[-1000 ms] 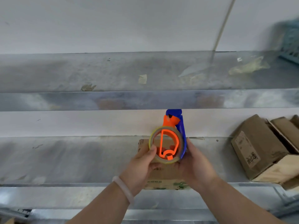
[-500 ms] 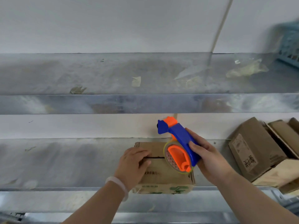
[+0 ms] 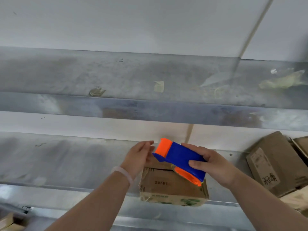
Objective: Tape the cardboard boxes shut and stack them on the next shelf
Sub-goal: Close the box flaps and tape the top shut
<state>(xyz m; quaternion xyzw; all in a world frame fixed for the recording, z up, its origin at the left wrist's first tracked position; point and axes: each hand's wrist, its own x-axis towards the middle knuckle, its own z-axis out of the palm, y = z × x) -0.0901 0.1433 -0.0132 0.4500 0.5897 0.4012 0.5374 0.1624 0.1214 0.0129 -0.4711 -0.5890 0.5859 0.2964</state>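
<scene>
Right hand [image 3: 215, 165] is gripping the probably light, rigid tape dispenser [image 3: 181, 157] mid-body, left hand [image 3: 140, 157] is reaching loose-fingered over the stiff-looking box [image 3: 171, 185].

Right hand [image 3: 215, 165] grips blue-and-orange tape dispenser [image 3: 180, 160] tilted over small cardboard box [image 3: 171, 187] on metal shelf [image 3: 66, 162]; left hand [image 3: 139, 157], fingers relaxed, at dispenser's orange end; more boxes [image 3: 273, 164] at right.
</scene>
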